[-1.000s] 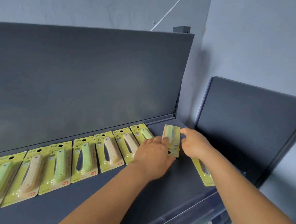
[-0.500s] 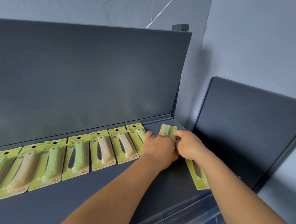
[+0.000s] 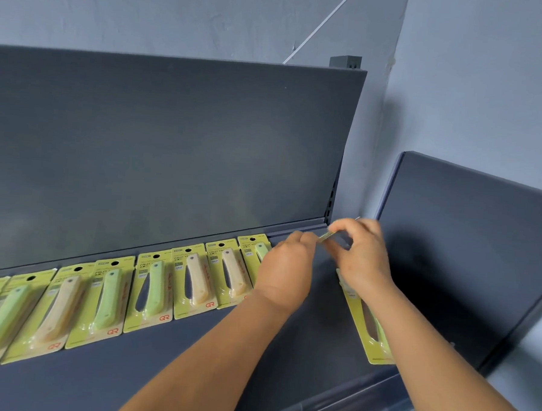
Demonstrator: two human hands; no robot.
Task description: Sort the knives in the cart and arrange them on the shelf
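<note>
Yellow-green carded fruit knife pack (image 3: 326,236), flat on the dark grey shelf (image 3: 192,358) a moment ago, is now lifted edge-on, pinched between left hand (image 3: 286,269) and right hand (image 3: 362,257). Likely being re-seated right of the row.

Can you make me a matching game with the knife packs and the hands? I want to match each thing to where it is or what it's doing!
Things:
1. left hand
2. right hand
3. cream knife pack
4. lone knife pack

Places or states:
A. lies in the row on the shelf, beside a green one
B. lies apart from the row, partly under the right forearm
C. pinches the raised pack from the right
D. holds the raised pack's left end, covering the row's end

Pairs: 1-D, 2-C, 3-A, 4-B
</note>
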